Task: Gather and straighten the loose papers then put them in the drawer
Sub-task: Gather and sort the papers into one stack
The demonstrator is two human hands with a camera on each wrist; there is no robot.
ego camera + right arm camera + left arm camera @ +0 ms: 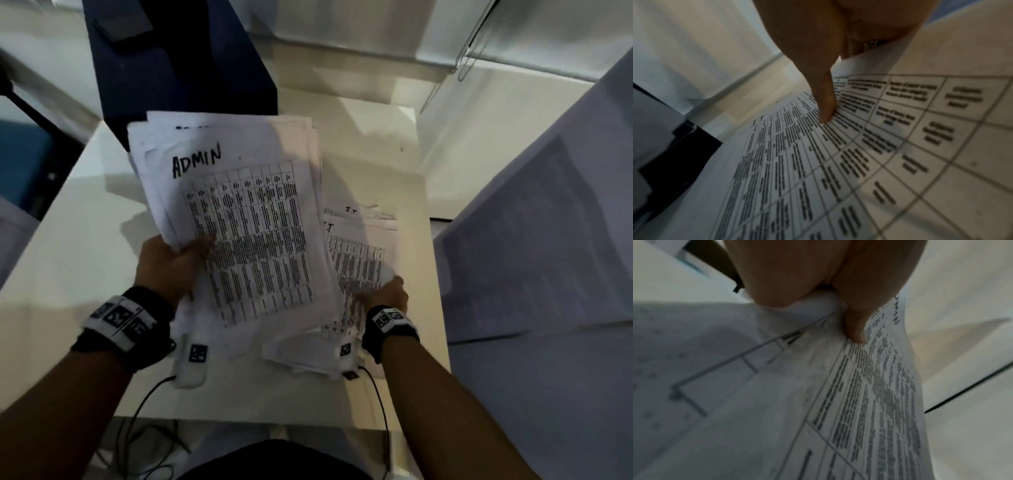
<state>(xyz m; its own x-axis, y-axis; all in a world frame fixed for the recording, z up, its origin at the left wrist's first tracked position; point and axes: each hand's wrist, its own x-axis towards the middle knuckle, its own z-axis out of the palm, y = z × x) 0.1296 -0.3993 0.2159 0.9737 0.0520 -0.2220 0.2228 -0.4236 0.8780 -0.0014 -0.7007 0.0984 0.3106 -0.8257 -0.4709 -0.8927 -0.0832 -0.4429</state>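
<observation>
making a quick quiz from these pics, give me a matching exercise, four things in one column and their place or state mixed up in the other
Things:
1. ADMIN stack
2. I.T sheets
3. left hand
4. right hand

States:
A. thumb on the I.T sheets
B. grips the ADMIN stack's lower left edge
C. lifted and tilted off the white table
D. partly under the ADMIN stack, at its right

Pairs: 1-C, 2-D, 3-B, 4-A

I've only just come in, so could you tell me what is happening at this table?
A person is gathering loose white printed sheets at a white table. The left hand grips a raised bundle whose top sheet is headed ADMIN. The right hand pinches the sheets marked I.T lying lower, beside it. The edges are still uneven, and no drawer is in view.
</observation>
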